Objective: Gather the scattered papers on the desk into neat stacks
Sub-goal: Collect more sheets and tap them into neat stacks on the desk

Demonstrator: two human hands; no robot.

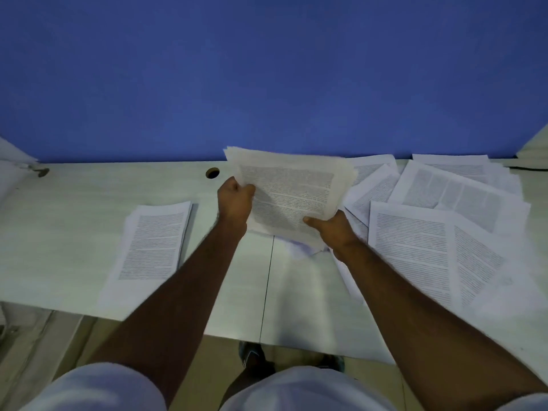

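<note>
I hold a bundle of printed papers [292,192] tilted up above the middle of the pale desk [74,221]. My left hand [235,200] grips the bundle's left edge, and my right hand [333,228] grips its lower right corner. A neat stack of printed sheets [154,247] lies flat on the desk to the left of my arms. Several loose printed sheets [439,232] lie overlapping at odd angles on the right side of the desk. The bundle's lower edge hangs just above the desk.
A round cable hole [212,172] sits in the desk near the blue wall [267,69]. A seam [268,280] runs front to back through the desk. Below the desk's front edge are tiled floor and my shoes [252,355].
</note>
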